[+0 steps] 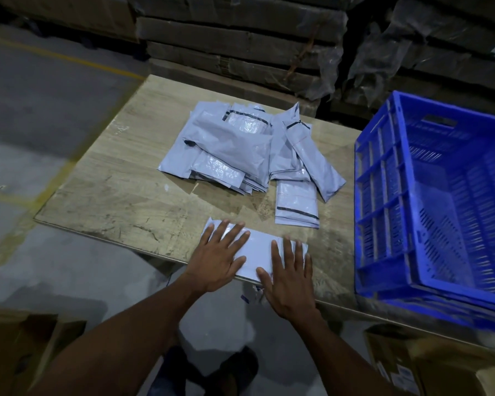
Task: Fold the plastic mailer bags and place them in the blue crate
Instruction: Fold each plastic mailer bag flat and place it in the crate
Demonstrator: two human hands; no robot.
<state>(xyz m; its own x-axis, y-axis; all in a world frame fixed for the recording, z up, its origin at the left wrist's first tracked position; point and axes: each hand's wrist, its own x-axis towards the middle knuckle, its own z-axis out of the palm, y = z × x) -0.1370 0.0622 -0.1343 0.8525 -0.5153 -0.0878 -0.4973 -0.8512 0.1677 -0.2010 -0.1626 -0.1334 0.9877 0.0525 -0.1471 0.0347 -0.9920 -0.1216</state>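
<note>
Head view: both hands press flat, fingers straight and spread, on one mailer bag (256, 251) at the desk's (120, 201) near edge, long axis nine-to-three. The left hand (216, 260) covers its left end, the right hand (290, 278) its right. The blue crate (383, 195) stands at three o'clock, nearer the right hand; the unfolded pile (240, 150) lies at twelve, not in the way.

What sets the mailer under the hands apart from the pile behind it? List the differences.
The mailer under the hands is a single bag at the table's near edge, pressed flat by the left hand and right hand. The pile is many overlapping bags mid-table, loose, rumpled and untouched. Several pile bags show dark strips; none shows on the pressed one. Both are pale grey plastic.
</note>
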